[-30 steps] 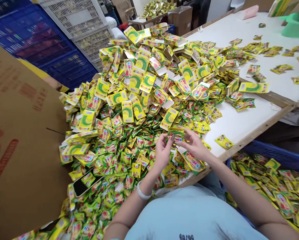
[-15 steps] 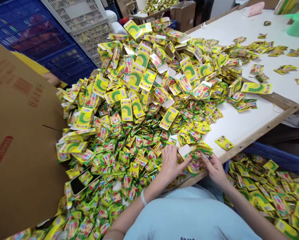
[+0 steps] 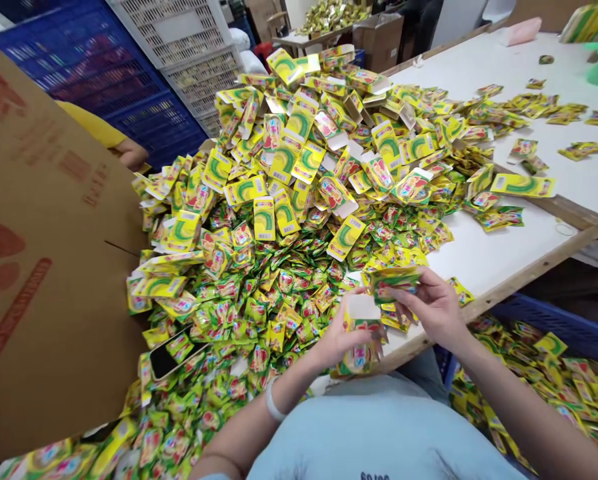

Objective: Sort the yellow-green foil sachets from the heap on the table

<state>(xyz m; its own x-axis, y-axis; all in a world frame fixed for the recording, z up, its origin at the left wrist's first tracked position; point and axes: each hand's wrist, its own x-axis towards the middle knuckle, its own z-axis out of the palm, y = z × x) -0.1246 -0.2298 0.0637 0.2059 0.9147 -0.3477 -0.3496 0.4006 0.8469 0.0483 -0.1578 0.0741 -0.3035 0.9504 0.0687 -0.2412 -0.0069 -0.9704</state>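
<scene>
My left hand (image 3: 339,340) is closed round a small yellow-green carton (image 3: 361,333) with its white top flap open, held just over the table's near edge. My right hand (image 3: 431,305) grips a thin stack of yellow-green sachets (image 3: 393,280) right above the carton's mouth. Both hands hover in front of a huge heap of sachets and flat cartons (image 3: 299,200) that covers the white table (image 3: 483,247).
A phone (image 3: 166,359) lies half buried in sachets at the left. A big brown cardboard sheet (image 3: 39,267) stands on the left. A blue crate of sachets (image 3: 543,360) sits below the table at right. Blue and white crates (image 3: 143,73) stand behind. Another person's hand (image 3: 131,153) shows at the left.
Both hands lifted off the pile at the table edge. The left now holds an open carton and the right has raised a stack of sachets above it.
</scene>
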